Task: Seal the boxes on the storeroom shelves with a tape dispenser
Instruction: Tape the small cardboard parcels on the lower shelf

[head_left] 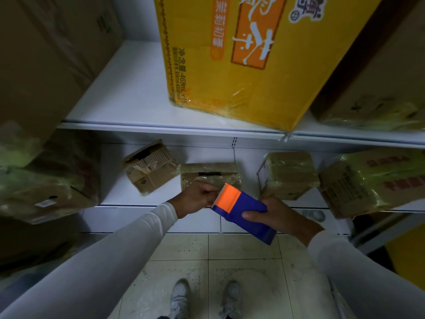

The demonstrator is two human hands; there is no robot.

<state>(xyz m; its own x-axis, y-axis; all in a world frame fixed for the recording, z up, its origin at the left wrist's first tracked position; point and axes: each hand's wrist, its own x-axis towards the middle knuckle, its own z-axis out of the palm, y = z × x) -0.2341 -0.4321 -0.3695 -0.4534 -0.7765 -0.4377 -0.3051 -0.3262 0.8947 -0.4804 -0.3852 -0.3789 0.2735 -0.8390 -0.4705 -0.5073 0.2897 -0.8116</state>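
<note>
My right hand (273,215) grips a blue tape dispenser (243,210) with an orange toothed head, held in the air in front of the lower shelf. At that toothed edge my left hand (195,199) has its fingers curled, pinching at the tape end; the tape itself is too thin to make out. Just behind the hands a small brown box (207,173) wrapped in tape lies on the lower shelf. To its left sits a small torn cardboard box (149,166) with its flaps loose. A taped box (287,173) stands to the right.
A big yellow carton (241,65) stands on the upper white shelf (128,93), with brown cartons (46,54) on both sides. More taped cartons (372,180) fill the lower shelf ends. Tiled floor and my shoes (181,298) lie below.
</note>
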